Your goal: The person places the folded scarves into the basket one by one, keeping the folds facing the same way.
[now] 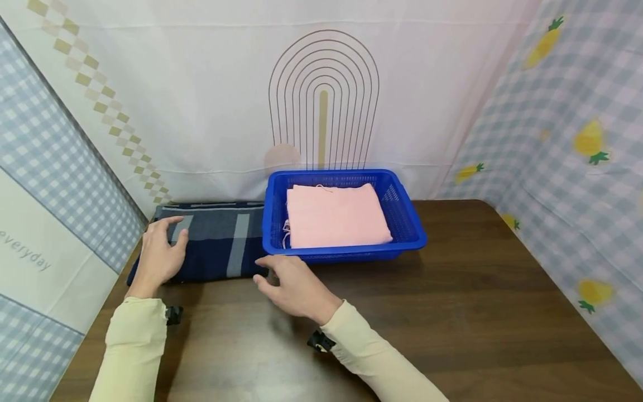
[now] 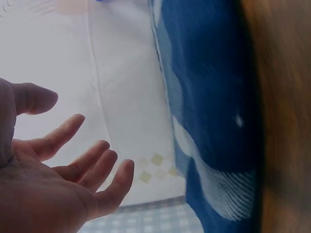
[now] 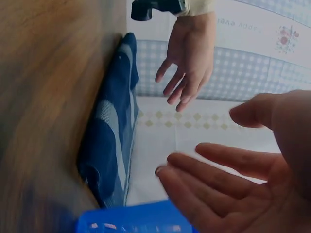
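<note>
A folded navy cloth with grey stripes point(image 1: 211, 245) lies flat on the table at the left. Over its left end hovers my left hand point(image 1: 163, 251), fingers spread and relaxed, with nothing in them. My right hand point(image 1: 296, 285) is held near the cloth's right front corner, in front of the blue basket point(image 1: 346, 257); its fingers are loosely extended and hold nothing. In the right wrist view both hands stand apart from the cloth point(image 3: 109, 126). A folded pink cloth point(image 1: 336, 218) sits inside the basket, a few loose threads at its left edge.
The brown wooden table point(image 1: 452, 312) extends to the right and front. A white printed curtain point(image 1: 211, 100) hangs behind it, with checked curtains point(image 1: 552, 139) along the sides. The basket stands against the back, beside the navy cloth's right end.
</note>
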A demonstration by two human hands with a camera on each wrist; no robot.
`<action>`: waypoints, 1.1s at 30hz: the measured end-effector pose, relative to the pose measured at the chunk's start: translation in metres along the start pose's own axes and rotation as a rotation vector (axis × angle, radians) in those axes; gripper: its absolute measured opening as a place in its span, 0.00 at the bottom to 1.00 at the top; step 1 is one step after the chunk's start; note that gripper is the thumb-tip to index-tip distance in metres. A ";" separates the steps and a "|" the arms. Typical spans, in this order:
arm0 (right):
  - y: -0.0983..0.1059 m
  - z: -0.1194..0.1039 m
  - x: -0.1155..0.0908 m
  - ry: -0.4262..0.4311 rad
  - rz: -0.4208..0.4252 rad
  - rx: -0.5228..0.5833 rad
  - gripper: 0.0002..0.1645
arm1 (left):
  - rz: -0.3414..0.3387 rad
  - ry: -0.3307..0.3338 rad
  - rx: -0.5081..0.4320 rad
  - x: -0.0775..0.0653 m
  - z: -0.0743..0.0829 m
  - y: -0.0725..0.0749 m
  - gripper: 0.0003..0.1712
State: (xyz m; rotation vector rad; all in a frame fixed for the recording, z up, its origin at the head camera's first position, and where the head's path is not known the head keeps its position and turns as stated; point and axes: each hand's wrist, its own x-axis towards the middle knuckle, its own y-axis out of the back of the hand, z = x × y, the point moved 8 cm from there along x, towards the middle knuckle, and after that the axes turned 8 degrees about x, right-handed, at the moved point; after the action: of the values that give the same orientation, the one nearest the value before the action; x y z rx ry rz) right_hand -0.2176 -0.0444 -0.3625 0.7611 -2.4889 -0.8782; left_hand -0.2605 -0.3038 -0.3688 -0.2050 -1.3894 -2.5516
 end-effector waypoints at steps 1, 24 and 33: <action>-0.005 0.000 0.001 -0.009 -0.026 -0.025 0.26 | -0.013 0.018 0.000 0.001 -0.005 -0.001 0.30; -0.060 0.044 0.056 -0.327 0.038 0.071 0.41 | -0.255 0.183 0.111 0.007 -0.064 -0.018 0.42; -0.072 0.060 0.074 -0.470 0.059 0.017 0.46 | -0.318 0.241 0.152 0.005 -0.088 -0.021 0.44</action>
State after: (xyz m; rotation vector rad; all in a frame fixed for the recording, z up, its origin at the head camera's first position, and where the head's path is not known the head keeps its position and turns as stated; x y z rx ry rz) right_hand -0.2798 -0.1091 -0.4405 0.5279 -2.9073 -1.1214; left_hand -0.2719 -0.3676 -0.4328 0.3663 -1.6164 -2.5835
